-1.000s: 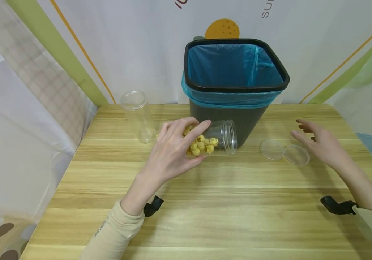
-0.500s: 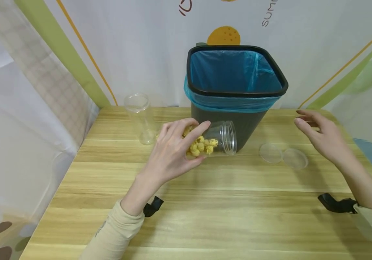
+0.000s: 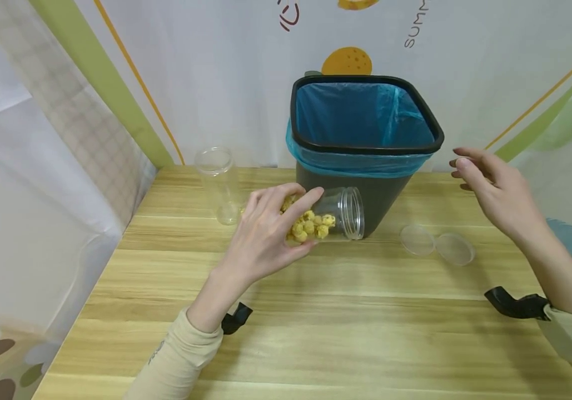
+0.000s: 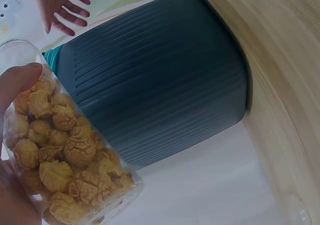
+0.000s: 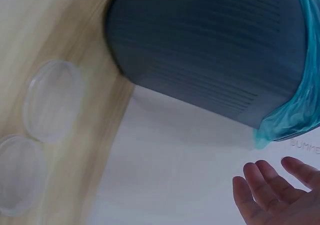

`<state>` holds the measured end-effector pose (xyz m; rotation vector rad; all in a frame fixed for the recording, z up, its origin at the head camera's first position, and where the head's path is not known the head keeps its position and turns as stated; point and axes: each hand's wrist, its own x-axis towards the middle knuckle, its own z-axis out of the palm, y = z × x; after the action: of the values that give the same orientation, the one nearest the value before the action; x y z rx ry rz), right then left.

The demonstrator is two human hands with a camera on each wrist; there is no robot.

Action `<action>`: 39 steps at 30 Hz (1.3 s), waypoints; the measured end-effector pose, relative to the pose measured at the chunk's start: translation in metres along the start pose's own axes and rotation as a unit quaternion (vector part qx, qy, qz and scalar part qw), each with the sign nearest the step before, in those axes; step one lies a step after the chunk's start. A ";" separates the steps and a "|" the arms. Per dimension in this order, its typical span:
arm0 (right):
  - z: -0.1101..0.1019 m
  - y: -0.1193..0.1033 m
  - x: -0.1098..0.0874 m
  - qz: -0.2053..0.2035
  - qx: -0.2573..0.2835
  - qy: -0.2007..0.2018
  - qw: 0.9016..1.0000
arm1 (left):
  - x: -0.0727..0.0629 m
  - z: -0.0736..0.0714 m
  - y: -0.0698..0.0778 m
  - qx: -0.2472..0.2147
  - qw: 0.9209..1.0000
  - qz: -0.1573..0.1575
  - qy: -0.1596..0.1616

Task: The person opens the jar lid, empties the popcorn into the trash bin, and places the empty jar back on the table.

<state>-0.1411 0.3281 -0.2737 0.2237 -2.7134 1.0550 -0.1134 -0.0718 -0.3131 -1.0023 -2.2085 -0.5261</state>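
My left hand (image 3: 263, 236) grips a clear jar (image 3: 349, 214) partly filled with popcorn (image 3: 308, 225). The jar lies over on its side in the head view, its threaded mouth pointing right, in front of the bin. Seen from the left wrist, the popcorn (image 4: 75, 152) is gathered toward the jar's base, with the thumb across the wall near the top. My right hand (image 3: 501, 191) is raised beside the bin's right side, fingers relaxed and holding nothing. In the right wrist view its fingers (image 5: 270, 187) spread below the blue liner.
A dark bin (image 3: 386, 194) with a blue liner (image 3: 356, 165) stands at the back of the wooden table (image 3: 346, 333). Two round clear lids, a left lid (image 3: 417, 240) and a right lid (image 3: 454, 248), lie at its right. Another clear jar (image 3: 222, 191) stands upright at the left.
My right hand has risen away from the lids, up alongside the bin. My left hand keeps the jar in the same tilted hold. The head view has shifted slightly upward.
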 end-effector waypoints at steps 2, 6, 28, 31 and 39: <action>0.000 -0.005 0.003 -0.005 0.006 0.006 1.000 | 0.000 0.000 0.000 0.001 1.000 0.000 0.001; -0.001 -0.013 0.007 -0.013 0.028 0.016 0.999 | 0.001 0.000 0.000 0.002 1.000 0.002 0.004; -0.006 -0.043 0.028 0.020 0.047 -0.009 0.999 | 0.003 0.004 0.007 0.000 1.000 0.021 0.022; -0.007 -0.046 0.032 0.027 0.049 -0.010 0.998 | 0.006 0.002 0.008 0.000 0.999 0.023 0.028; -0.007 -0.055 0.045 0.029 0.054 -0.029 0.998 | 0.015 -0.006 0.007 0.008 0.999 0.036 0.029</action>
<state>-0.1719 0.2900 -0.2220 0.1962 -2.7326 1.2317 -0.1132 -0.0631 -0.2975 -1.0403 -2.1142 -0.4985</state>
